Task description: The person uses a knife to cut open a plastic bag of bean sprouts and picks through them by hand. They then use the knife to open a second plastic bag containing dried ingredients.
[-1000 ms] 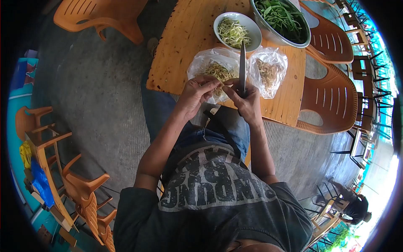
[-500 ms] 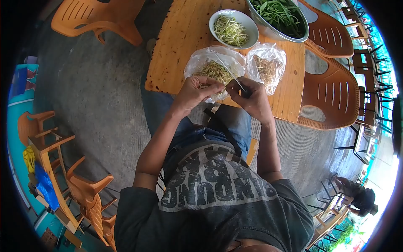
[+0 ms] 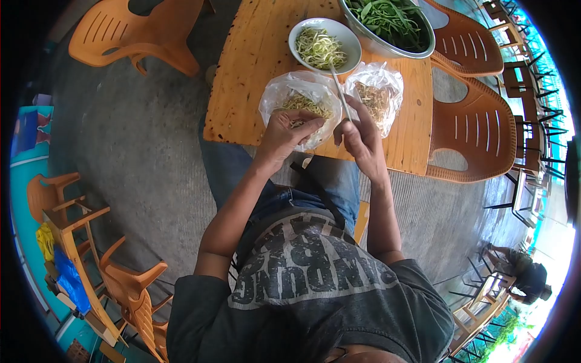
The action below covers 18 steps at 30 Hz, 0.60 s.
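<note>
My left hand (image 3: 287, 133) is closed in a pinch at the near edge of a clear plastic bag (image 3: 272, 91) of bean sprouts (image 3: 305, 103). A few sprouts show between its thumb and fingers, though the exact grip is partly hidden. A thin knife (image 3: 338, 88) is held in my right hand (image 3: 363, 139), its blade pointing away from me with the tip over the rim of a white bowl (image 3: 296, 53). Pale, cleaned-looking sprouts (image 3: 321, 48) fill the bowl. Beside my right hand lies a second plastic bag (image 3: 390, 91) with brownish trimmings (image 3: 372, 100).
A large metal basin (image 3: 426, 45) of green leaves (image 3: 387, 24) stands at the back right of the wooden table (image 3: 248, 54). Orange plastic chairs (image 3: 472, 133) line the right side; another chair (image 3: 133, 30) is at the upper left. A person (image 3: 526, 278) bends over far right.
My right hand has moved away from my left and turned, swinging the knife blade more upright toward the bowl. My left hand stays pinched over the bag. The whole view has shifted slightly.
</note>
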Tool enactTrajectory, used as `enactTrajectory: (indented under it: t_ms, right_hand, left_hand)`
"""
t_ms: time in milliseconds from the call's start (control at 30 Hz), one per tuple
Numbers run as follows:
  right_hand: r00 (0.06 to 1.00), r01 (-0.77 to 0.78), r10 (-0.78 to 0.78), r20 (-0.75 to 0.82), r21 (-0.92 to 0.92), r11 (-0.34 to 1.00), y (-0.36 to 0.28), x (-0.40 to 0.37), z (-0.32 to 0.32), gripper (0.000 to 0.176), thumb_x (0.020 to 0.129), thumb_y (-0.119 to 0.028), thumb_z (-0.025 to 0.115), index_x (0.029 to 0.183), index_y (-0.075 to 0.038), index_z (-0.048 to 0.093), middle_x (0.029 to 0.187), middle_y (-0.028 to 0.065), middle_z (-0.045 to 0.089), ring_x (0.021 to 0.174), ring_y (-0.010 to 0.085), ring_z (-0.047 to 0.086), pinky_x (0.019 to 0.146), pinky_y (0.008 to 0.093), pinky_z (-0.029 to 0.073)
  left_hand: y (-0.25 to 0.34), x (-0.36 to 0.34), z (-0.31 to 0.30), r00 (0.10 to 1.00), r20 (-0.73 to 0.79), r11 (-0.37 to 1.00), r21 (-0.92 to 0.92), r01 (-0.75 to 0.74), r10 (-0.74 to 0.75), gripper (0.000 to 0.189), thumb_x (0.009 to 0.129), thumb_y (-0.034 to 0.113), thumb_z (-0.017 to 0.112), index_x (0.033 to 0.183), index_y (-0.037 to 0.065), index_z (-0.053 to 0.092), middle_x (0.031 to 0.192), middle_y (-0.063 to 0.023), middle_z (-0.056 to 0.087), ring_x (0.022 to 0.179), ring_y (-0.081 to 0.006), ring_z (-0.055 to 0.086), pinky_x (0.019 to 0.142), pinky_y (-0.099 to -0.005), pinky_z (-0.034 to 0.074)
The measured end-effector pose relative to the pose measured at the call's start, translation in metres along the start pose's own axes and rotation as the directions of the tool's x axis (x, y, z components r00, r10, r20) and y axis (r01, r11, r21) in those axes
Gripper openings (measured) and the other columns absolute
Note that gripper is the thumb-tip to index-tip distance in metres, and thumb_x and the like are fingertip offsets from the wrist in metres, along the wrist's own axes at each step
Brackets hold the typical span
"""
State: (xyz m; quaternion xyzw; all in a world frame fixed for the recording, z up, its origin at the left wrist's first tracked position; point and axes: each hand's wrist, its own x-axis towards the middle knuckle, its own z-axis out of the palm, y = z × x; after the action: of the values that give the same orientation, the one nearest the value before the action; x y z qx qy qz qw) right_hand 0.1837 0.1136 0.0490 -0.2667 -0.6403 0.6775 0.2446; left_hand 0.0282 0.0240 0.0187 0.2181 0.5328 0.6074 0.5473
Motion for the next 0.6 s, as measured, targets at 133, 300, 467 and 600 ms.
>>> enactTrajectory:
  t_ms: [133,300,467,600]
  right_hand:
    - [0.992,-0.118,0.119,0.045,-0.018,0.993,0.001,-0.011,-0.009,0.042,0.098,-0.027,0.048,0.133,-0.006,0.041,0.071,0.0000,0.053,0.064,0.0035,0.044,0.056,0.0180,0.034]
    - [0.997,-0.082,0.082,-0.011,0.024,0.996,0.011,-0.019,-0.017,0.036,0.098,-0.025,0.048,0.129,-0.007,0.046,0.071,-0.0010,0.052,0.066,0.0044,0.046,0.059,0.0185,0.035]
    - [0.995,-0.090,0.091,-0.031,0.034,0.995,0.013,-0.023,-0.027,0.033,0.098,-0.023,0.048,0.127,-0.007,0.047,0.071,-0.0011,0.052,0.066,0.0052,0.047,0.060,0.0189,0.037]
    - [0.994,-0.087,0.088,-0.061,0.016,0.996,0.015,-0.024,-0.031,0.028,0.098,-0.023,0.048,0.121,-0.006,0.049,0.068,-0.0020,0.051,0.064,0.0047,0.046,0.058,0.0190,0.037]
  left_hand:
    - [-0.004,0.010,0.014,0.999,0.003,0.997,-0.065,-0.038,0.038,0.014,0.083,0.013,0.070,0.090,0.001,0.068,0.069,0.0029,0.060,0.055,-0.0002,0.044,0.049,-0.0173,0.033]
    - [-0.005,0.018,0.028,0.998,0.069,0.999,-0.053,-0.011,0.014,0.014,0.083,0.013,0.069,0.089,0.000,0.068,0.066,0.0032,0.058,0.056,0.0001,0.044,0.049,-0.0173,0.032]
    - [-0.005,0.023,0.037,0.995,0.078,0.995,0.074,-0.066,0.060,0.015,0.083,0.014,0.069,0.086,-0.001,0.069,0.070,-0.0014,0.064,0.064,-0.0030,0.054,0.057,-0.0198,0.042]
    - [-0.011,0.026,0.041,0.983,0.075,0.949,0.259,-0.182,0.168,0.015,0.081,0.014,0.070,0.085,0.000,0.069,0.074,-0.0038,0.067,0.070,-0.0056,0.058,0.065,-0.0227,0.046]
